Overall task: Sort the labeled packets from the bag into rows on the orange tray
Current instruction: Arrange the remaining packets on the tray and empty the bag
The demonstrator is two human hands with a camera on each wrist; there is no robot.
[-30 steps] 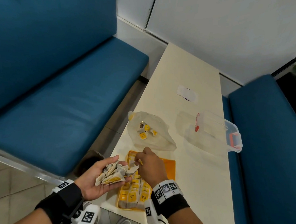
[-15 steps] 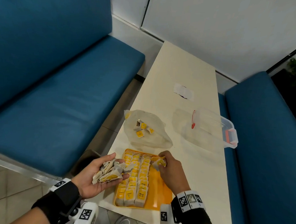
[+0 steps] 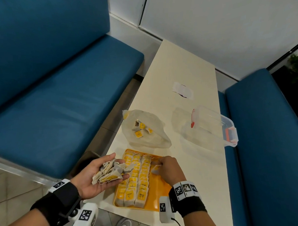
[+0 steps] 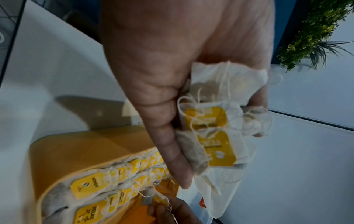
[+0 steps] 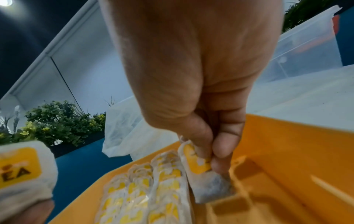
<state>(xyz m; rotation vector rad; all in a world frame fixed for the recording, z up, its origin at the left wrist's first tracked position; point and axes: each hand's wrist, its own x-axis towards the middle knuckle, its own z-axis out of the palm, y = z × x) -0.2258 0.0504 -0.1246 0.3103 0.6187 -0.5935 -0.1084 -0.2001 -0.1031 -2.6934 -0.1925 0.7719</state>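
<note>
In the lower middle of the head view, the orange tray (image 3: 156, 196) lies on the cream tabletop (image 3: 185, 66), close to its near edge. Three rows of yellow-labeled packets (image 3: 135, 178) fill the tray's left part, standing tightly against one another; the tray's right part is bare orange.

The right hand (image 3: 170, 169) is over the far end of the tray, just right of the third row. Its thumb and fingers pinch a single packet (image 5: 205, 180) by its yellow label, and the pouch hangs down with its lower end at the tray's floor, beside the third row.

The left hand (image 3: 93, 177) is palm up at the tray's left edge, lower left of the frame, fingers loosely curled around a bunch of packets (image 3: 109, 173) heaped in the palm, strings tangled among them.

Beyond the tray, at mid-frame, the thin plastic bag (image 3: 144, 129) lies on the tabletop with a few packets visible through it. To its right a clear plastic box (image 3: 215, 127) with red-orange latches lies on its side near the tabletop's right edge. Blue benches flank the tabletop on both sides.
</note>
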